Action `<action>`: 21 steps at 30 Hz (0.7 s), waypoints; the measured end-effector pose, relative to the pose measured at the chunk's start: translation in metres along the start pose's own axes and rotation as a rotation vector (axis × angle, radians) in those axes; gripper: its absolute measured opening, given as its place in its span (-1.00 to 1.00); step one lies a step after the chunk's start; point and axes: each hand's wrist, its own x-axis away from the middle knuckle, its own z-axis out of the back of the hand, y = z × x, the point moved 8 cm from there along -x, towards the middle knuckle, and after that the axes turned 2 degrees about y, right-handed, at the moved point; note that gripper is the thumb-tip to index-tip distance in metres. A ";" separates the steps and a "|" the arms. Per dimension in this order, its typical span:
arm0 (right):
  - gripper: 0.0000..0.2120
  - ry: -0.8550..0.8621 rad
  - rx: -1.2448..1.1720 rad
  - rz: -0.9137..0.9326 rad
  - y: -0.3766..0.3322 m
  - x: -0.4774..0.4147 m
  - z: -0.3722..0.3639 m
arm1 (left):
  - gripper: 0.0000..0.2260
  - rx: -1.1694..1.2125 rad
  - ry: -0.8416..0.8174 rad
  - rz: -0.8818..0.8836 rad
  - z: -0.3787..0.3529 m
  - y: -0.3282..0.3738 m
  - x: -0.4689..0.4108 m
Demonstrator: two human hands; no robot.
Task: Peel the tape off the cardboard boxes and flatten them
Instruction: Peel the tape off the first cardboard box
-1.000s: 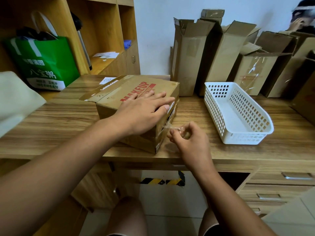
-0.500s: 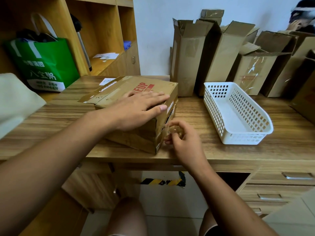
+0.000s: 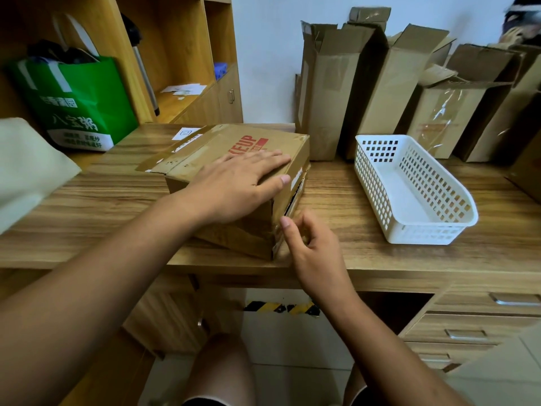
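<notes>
A brown cardboard box point(image 3: 234, 142) with red lettering lies on the wooden desk point(image 3: 87, 206), its near corner at the front edge. My left hand point(image 3: 240, 186) presses flat on the box's top, fingers straight. My right hand point(image 3: 313, 247) is against the box's right side near the front corner. Its fingers are curled and its thumb tip is at the corner edge, pinching at the clear tape point(image 3: 276, 241) there. A seam on that side of the box gapes slightly.
A white perforated plastic basket point(image 3: 456, 227) sits to the right of the box. Several opened cardboard boxes point(image 3: 330, 83) stand upright along the back wall. A green bag point(image 3: 79, 104) is on the left shelf. Drawers point(image 3: 483, 317) are below right. Another person point(image 3: 524, 24) is at top right.
My right hand, which held a pulled strand of tape away from the box, has moved back against the box's right side. My left hand slid slightly left on the top.
</notes>
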 end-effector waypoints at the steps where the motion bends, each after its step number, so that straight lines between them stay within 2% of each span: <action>1: -0.73 0.014 -0.014 0.006 0.000 0.004 -0.003 | -0.51 0.000 -0.005 0.007 0.000 0.000 0.000; 7: -0.69 -0.023 0.023 0.077 -0.009 0.034 -0.025 | -0.49 0.000 0.008 -0.008 -0.002 -0.002 -0.003; 12: -0.68 0.015 0.022 0.073 -0.007 0.034 -0.011 | -0.49 -0.004 0.011 0.008 -0.002 -0.001 -0.007; 14: -0.74 0.040 0.036 0.003 0.003 0.027 -0.001 | -0.48 -0.004 0.012 0.011 -0.002 -0.001 -0.007; 17: -0.94 0.078 0.061 -0.087 0.015 0.016 0.014 | -0.45 -0.007 0.021 0.017 -0.002 0.000 -0.006; 19: -0.67 0.054 0.087 -0.082 0.014 0.011 0.018 | -0.42 -0.002 0.025 0.021 0.000 0.002 -0.005; 21: -0.64 0.001 0.152 -0.052 0.011 0.006 0.017 | -0.35 0.018 0.025 0.036 0.001 0.002 -0.003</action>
